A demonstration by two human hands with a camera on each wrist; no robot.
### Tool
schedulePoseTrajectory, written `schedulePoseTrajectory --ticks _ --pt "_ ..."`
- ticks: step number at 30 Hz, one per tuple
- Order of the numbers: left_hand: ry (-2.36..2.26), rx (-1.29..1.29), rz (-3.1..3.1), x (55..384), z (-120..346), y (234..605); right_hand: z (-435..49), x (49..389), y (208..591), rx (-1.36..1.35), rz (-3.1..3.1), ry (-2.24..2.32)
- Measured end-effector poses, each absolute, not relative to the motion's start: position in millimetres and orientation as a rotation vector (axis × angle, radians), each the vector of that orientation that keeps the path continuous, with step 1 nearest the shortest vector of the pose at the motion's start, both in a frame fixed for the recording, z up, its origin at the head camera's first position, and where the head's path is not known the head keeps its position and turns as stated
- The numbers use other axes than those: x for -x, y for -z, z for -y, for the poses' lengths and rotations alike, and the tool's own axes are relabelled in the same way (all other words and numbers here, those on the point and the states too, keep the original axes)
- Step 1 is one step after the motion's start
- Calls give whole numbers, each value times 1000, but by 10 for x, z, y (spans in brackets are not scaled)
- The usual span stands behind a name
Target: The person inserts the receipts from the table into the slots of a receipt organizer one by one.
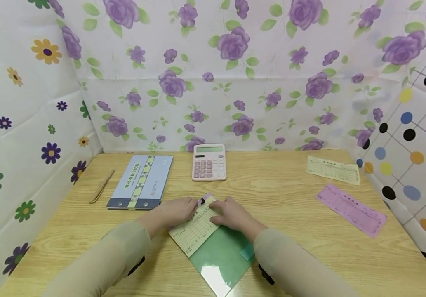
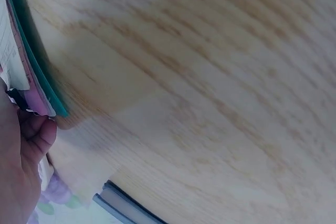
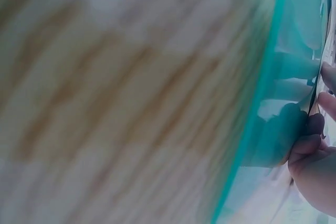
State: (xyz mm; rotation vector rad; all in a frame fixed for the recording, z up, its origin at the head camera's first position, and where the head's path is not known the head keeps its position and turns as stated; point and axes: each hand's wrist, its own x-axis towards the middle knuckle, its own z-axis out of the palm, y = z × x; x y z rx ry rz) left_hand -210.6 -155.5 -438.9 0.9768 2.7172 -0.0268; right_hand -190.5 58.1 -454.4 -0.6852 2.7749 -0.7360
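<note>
A stack of cream printed slips (image 1: 194,231) lies slanted on a green translucent folder (image 1: 222,251), with pink paper (image 2: 35,95) beneath the cream sheets. A small black clip (image 1: 202,201) sits at the stack's upper corner. My left hand (image 1: 179,211) grips the stack's upper left edge beside the clip; in the left wrist view its curled fingers (image 2: 39,135) are at the pink corner. My right hand (image 1: 234,214) is over the slips' right edge, thumb and fingers pinching there. In the right wrist view, fingertips (image 3: 307,142) bend at the paper's edge above the folder.
A pink and white calculator (image 1: 209,163) lies behind the hands. To the left are a blue account book (image 1: 153,177) and a tan pen (image 1: 102,186). On the right lie a cream slip (image 1: 333,169) and a pink slip (image 1: 351,209). Patterned cloths (image 1: 205,99) border the wooden table (image 1: 283,185).
</note>
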Motion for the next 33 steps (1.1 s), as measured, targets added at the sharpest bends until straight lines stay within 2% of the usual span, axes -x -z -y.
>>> schedulePoseTrajectory --ticks 20,25,33 --pt "93 -1120 -2857 2070 1596 4546 -583 1889 4490 623 -2796 704" --pt "53 -1110 -2866 2065 1627 4580 -863 1932 4496 622 -2761 865" --pt "-9 -1113 -2871 2065 1637 4598 -1614 2024 4568 546 -2781 913"
